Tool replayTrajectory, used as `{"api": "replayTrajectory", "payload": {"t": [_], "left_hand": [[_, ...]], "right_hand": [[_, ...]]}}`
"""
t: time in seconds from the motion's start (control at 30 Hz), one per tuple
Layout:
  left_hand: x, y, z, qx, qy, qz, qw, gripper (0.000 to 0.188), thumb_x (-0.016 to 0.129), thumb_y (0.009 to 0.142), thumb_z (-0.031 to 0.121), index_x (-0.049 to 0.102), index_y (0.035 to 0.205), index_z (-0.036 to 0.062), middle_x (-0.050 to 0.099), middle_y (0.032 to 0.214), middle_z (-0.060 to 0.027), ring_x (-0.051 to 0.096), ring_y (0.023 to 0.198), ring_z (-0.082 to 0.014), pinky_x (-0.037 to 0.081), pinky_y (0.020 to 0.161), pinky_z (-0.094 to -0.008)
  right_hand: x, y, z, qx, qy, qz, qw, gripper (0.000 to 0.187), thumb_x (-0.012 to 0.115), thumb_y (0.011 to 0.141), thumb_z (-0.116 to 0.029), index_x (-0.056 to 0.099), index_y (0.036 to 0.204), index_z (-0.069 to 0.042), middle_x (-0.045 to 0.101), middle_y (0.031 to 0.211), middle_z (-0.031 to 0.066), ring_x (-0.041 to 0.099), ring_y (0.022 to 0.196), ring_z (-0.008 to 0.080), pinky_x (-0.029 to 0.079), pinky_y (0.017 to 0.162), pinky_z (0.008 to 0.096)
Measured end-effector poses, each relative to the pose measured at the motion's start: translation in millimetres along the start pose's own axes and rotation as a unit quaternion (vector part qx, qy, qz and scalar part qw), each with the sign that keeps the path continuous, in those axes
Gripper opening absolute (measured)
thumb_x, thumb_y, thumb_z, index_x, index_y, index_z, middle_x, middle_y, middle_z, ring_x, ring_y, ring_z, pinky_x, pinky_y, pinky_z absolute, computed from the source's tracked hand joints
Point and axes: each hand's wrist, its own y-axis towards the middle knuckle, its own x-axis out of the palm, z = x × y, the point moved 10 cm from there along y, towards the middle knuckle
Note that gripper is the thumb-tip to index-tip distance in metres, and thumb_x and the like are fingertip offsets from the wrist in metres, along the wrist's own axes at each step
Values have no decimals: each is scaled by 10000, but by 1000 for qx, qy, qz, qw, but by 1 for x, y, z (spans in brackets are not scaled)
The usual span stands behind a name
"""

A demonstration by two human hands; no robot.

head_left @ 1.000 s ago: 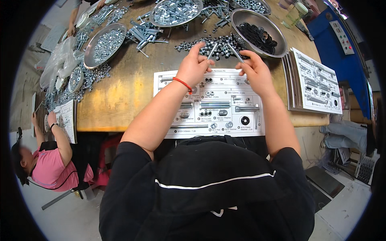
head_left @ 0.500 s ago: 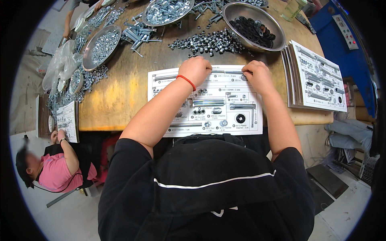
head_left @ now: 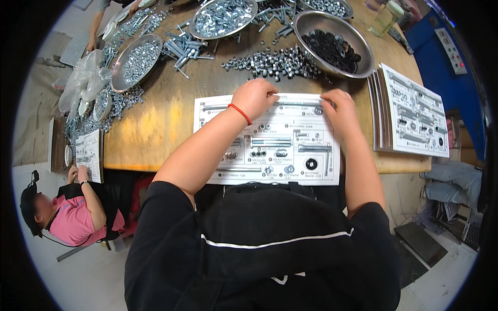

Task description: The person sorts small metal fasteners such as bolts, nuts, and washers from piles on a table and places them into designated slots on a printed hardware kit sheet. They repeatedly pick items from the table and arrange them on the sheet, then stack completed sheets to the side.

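My left hand (head_left: 254, 98), with a red band on its wrist, and my right hand (head_left: 340, 108) rest at the far edge of a white printed sheet (head_left: 267, 173) on the wooden table (head_left: 155, 129). A long thin bolt (head_left: 301, 98) lies along that edge between them; the fingertips of each hand pinch one end. Bolts, nuts and washers lie on their printed outlines across the sheet. A heap of silver nuts (head_left: 270, 62) sits just beyond my hands.
A steel bowl of black washers (head_left: 332, 46) stands at the far right. Bowls of silver hardware (head_left: 223, 15) (head_left: 136, 59), loose bolts (head_left: 181, 49), plastic bags (head_left: 83, 83), a stack of printed sheets (head_left: 410, 111). A person in a pink shirt (head_left: 72, 217) sits lower left.
My hands came back from the heap of nuts and bolts to the sheet's far edge, bringing the long bolt down along it.
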Motion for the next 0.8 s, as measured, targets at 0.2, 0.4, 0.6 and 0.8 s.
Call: {"api": "replayTrajectory", "payload": {"t": [0.2, 0.4, 0.6, 0.8], "left_hand": [[-40, 70, -27, -25, -42, 97, 994, 292, 695, 835, 259, 710, 1021, 34, 662, 1043, -153, 647, 967, -301, 504, 877, -378], [-11, 175, -48, -109, 99, 77, 986, 387, 636, 884, 313, 627, 1210, 103, 585, 1247, -177, 576, 1137, -355, 487, 950, -431], [20, 222, -75, -219, 186, -105, 952, 362, 545, 931, 240, 622, 1261, 112, 575, 1314, -177, 565, 1212, -320, 491, 962, -416], [18, 202, -38, -115, 210, -183, 954, 363, 436, 950, 205, 617, 1250, 107, 665, 1090, -203, 647, 1055, -327, 521, 886, -413]], "right_hand": [[-11, -49, 82, 200, 157, 146, 956, 126, 609, 898, -111, 650, 859, 1, 626, 757, 105, 578, 689, 191, 467, 668, 300], [-15, -38, 78, 219, 116, 179, 952, 222, 614, 909, -191, 626, 798, 2, 596, 666, 81, 537, 602, 154, 447, 596, 311], [-16, -38, 78, 223, 52, 172, 958, 233, 628, 879, -222, 614, 761, -21, 597, 680, 134, 571, 607, 268, 449, 587, 368], [-18, -42, 86, 231, 63, 188, 953, 241, 635, 873, -236, 623, 750, -30, 599, 660, 115, 573, 582, 260, 440, 561, 364]]}}
